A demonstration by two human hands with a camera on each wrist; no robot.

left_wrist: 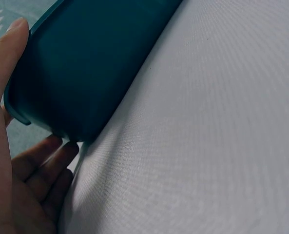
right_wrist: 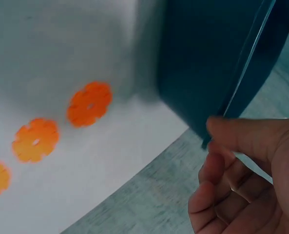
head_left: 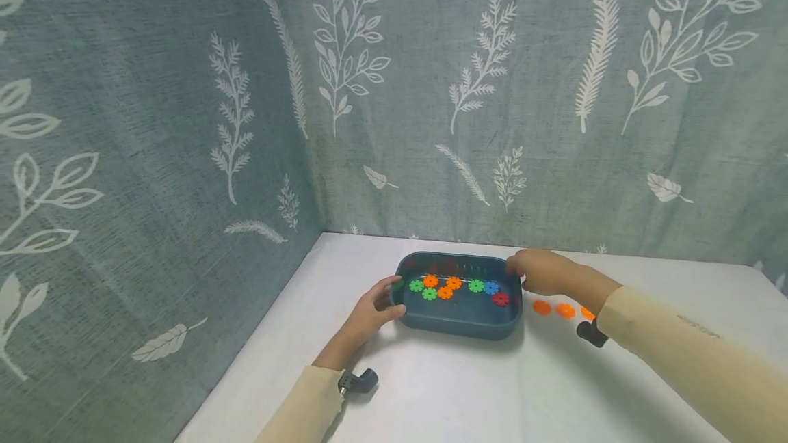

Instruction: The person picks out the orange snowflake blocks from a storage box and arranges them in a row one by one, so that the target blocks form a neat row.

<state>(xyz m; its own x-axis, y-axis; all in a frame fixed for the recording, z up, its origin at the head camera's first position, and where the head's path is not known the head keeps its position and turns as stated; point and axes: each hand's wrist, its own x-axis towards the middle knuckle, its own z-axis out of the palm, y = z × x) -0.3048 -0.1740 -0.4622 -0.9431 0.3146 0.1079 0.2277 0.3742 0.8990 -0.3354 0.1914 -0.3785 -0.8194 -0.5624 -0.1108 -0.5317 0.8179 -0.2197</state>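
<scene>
A dark teal tray (head_left: 455, 325) on the white table holds several flower-shaped discs: green (head_left: 476, 286), orange (head_left: 431, 281), blue (head_left: 491, 288) and red (head_left: 501, 299). My left hand (head_left: 369, 312) grips its left end; in the left wrist view the thumb of the left hand (left_wrist: 25, 161) lies over the rim and the fingertips touch the tray's wall (left_wrist: 86, 73). My right hand (head_left: 544, 272) pinches the rim at the back right corner; in the right wrist view the right hand (right_wrist: 246, 170) has thumb and index finger on the tray's edge (right_wrist: 198, 63).
Orange discs (head_left: 542, 307) lie in a row on the table (head_left: 455, 388) right of the tray, partly under the right forearm. Patterned grey-green cloth (head_left: 418, 87) hangs behind and on the left. A dark device is on each wrist.
</scene>
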